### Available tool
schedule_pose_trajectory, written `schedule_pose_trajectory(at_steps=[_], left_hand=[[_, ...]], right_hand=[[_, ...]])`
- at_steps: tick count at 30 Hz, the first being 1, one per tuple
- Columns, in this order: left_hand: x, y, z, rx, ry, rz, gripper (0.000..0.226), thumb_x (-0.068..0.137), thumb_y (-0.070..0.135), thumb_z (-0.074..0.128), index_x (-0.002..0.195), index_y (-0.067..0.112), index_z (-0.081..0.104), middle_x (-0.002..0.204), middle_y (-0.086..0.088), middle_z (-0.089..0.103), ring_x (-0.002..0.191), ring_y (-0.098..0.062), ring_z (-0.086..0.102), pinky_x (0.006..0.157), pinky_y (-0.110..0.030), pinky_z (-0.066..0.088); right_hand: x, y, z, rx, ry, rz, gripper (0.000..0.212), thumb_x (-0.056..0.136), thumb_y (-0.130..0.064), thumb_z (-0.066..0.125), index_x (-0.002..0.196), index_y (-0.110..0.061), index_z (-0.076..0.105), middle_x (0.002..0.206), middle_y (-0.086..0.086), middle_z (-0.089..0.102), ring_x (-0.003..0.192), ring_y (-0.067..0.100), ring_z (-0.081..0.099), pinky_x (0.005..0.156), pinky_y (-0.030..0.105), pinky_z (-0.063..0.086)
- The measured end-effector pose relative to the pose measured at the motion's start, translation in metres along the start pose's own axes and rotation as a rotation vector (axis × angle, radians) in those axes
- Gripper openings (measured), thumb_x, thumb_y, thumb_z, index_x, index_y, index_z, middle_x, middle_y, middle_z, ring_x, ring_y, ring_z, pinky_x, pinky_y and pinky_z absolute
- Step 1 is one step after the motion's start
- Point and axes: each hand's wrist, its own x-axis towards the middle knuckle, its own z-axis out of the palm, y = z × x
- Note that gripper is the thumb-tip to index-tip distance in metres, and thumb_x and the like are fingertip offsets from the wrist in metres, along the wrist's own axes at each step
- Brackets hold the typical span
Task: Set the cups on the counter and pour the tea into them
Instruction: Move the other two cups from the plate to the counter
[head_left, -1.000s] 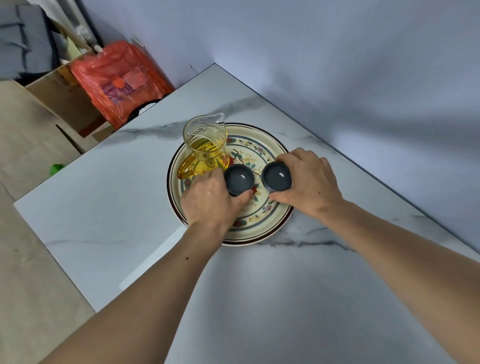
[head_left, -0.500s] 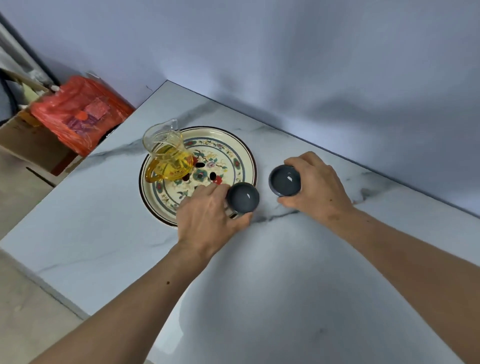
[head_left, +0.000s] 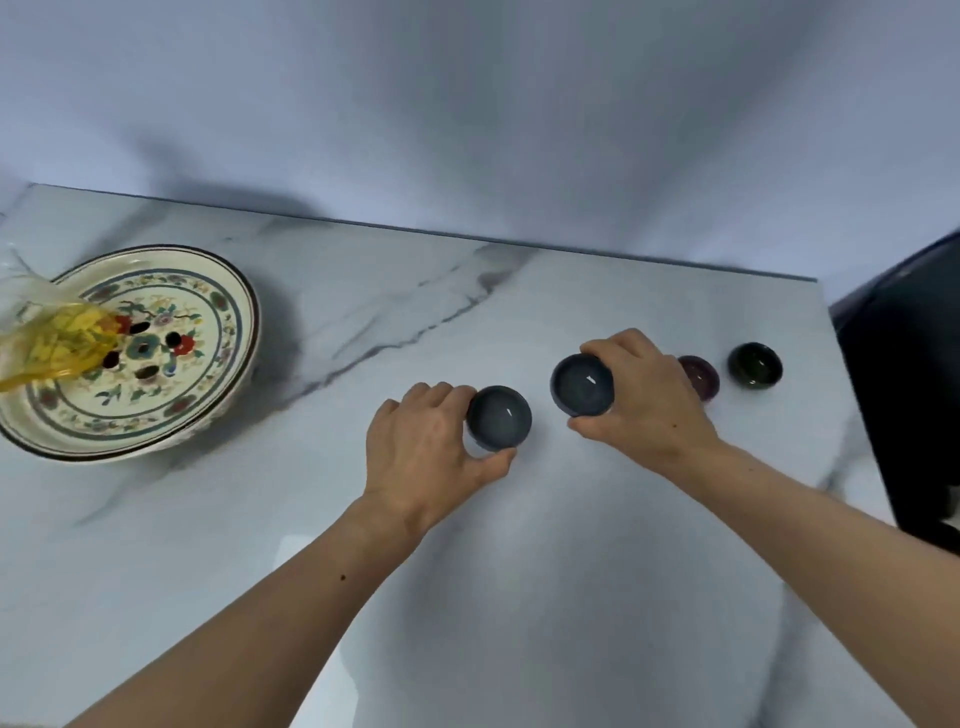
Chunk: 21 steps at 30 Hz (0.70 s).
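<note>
Wall: plain pale blue-grey wall runs behind the counter, soft shadows across it.
Counter: white marble-look counter, grey veins, glossy sheen.
Right edge: dark furniture, blurred.

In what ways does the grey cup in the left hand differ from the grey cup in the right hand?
The left hand holds its grey cup nearer the floral plate; the right hand holds its grey cup farther back, nearer the purple cup. The left cup looks upright; the right cup seems tilted. Both are small, dark grey, apparently empty, and off the plate.
</note>
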Motion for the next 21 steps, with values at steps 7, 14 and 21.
schedule_pose_trajectory(at_steps=[7, 14, 21], left_hand=[[-0.008, 0.105, 0.063, -0.008, -0.058, 0.085, 0.050, 0.062, 0.061, 0.068, 0.093, 0.022, 0.069, 0.082, 0.009, 0.070, 0.081, -0.019, 0.064, 0.065, -0.032, 0.044], [-0.008, 0.174, 0.119, 0.016, -0.093, 0.062, 0.054, 0.065, 0.062, 0.068, 0.100, 0.022, 0.068, 0.090, 0.007, 0.070, 0.088, -0.020, 0.063, 0.071, -0.035, 0.046], [0.001, 0.197, 0.151, 0.057, -0.166, 0.091, 0.057, 0.069, 0.064, 0.062, 0.109, 0.024, 0.063, 0.102, 0.008, 0.068, 0.099, -0.018, 0.059, 0.077, -0.031, 0.040]], right_hand=[[-0.050, 0.121, -0.015, 0.007, 0.023, 0.100, 0.068, 0.060, -0.029, 0.083, 0.122, -0.015, 0.058, 0.122, 0.003, 0.054, 0.102, 0.025, 0.056, 0.094, 0.038, 0.045], [-0.064, 0.217, -0.016, -0.037, -0.041, 0.123, 0.068, 0.065, -0.033, 0.080, 0.125, -0.018, 0.054, 0.123, 0.000, 0.050, 0.105, 0.022, 0.055, 0.095, 0.030, 0.034], [-0.060, 0.258, 0.001, -0.022, -0.032, 0.156, 0.070, 0.062, -0.035, 0.081, 0.125, -0.018, 0.055, 0.123, 0.001, 0.054, 0.108, 0.024, 0.056, 0.097, 0.038, 0.041]])
